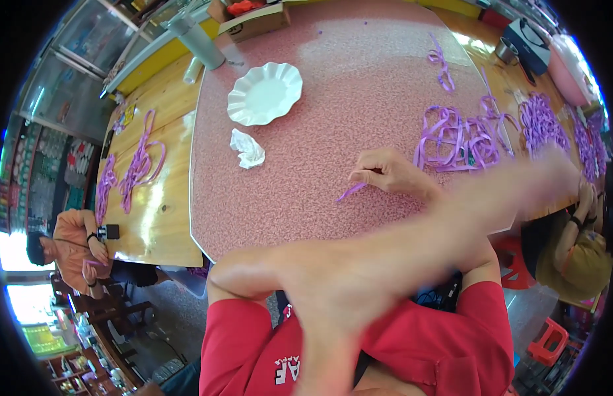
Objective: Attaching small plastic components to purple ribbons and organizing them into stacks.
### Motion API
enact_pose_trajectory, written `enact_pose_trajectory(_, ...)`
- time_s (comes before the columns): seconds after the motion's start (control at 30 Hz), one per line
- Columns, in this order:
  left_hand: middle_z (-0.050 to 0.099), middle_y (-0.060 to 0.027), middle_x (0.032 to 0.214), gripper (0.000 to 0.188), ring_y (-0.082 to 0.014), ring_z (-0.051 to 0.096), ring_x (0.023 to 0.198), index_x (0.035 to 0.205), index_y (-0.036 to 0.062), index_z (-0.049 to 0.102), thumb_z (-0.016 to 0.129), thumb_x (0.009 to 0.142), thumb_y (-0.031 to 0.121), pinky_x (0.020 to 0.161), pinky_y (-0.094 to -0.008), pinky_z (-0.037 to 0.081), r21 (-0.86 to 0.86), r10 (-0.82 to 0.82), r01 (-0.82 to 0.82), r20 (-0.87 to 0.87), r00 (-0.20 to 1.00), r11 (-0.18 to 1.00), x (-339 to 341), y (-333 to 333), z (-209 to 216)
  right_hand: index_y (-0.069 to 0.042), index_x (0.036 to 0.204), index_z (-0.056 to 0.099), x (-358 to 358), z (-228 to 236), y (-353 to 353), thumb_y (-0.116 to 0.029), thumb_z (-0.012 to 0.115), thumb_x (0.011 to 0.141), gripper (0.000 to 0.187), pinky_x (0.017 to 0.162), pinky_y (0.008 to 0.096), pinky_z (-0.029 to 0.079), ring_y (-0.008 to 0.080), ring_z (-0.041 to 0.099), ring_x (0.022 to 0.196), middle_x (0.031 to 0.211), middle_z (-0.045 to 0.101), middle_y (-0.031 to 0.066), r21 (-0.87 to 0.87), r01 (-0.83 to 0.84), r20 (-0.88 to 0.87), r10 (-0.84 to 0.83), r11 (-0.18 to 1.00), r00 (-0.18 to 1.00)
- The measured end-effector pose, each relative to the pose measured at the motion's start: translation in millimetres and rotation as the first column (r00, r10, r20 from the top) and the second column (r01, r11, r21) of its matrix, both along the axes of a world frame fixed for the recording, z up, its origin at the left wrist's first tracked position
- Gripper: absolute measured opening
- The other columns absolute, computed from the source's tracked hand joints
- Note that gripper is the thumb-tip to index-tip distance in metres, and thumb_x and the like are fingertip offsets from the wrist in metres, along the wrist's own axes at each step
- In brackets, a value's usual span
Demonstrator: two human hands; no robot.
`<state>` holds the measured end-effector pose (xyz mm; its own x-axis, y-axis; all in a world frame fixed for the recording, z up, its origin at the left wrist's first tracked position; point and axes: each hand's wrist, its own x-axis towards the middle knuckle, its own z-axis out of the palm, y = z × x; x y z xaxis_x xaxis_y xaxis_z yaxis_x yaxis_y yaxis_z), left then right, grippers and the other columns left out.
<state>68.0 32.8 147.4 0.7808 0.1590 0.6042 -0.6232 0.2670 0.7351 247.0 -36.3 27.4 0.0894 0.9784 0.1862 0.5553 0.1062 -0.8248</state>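
Observation:
My right hand is closed over the table with a short tail of purple ribbon sticking out from its fingers to the lower left. Close to the camera, my left hand looks large and blurred. It stretches across to the right, thumb spread downward, with nothing visible in it. Behind its reach, a loose heap of purple ribbon lies on the pink speckled table top. Farther off on the same surface are a white scalloped plate and a crumpled white tissue.
A grey-green bottle and an open cardboard box stand at the far edge. More ribbon lies on the left wooden table and at far right. Co-workers sit at left and right. A red stool stands lower right.

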Motion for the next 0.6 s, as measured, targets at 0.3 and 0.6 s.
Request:
enact_pose_trajectory(0.3,0.032,-0.0273,0.151,0.142,-0.0338,0.031,0.142,0.151,-0.0118,0.013,0.053,0.062,0.092,0.114,-0.0448,0.027,-0.135,-0.269,0.270,0.026,0.963,0.953,19,-5,12,0.001,0.085,0.068,2,-15,11,-0.020,0.068,0.093,0.022,0.061,0.0330,0.044,0.0182,0.056,0.066,0.072,0.060,0.0091,0.034,-0.030,-0.004,0.030,0.999,1.000)
enact_pose_trajectory(0.6,0.042,-0.0258,0.145,0.147,-0.0305,0.040,0.137,0.148,-0.0164,0.016,0.055,0.058,0.093,0.112,-0.0413,0.031,-0.278,-0.558,0.562,0.100,0.824,0.779,1,-61,28,0.000,0.085,0.067,1,-17,12,-0.017,0.068,0.093,0.020,0.062,0.0331,0.044,0.0197,0.056,0.067,0.073,0.059,0.0090,0.002,-0.023,-0.036,0.023,1.000,0.999)
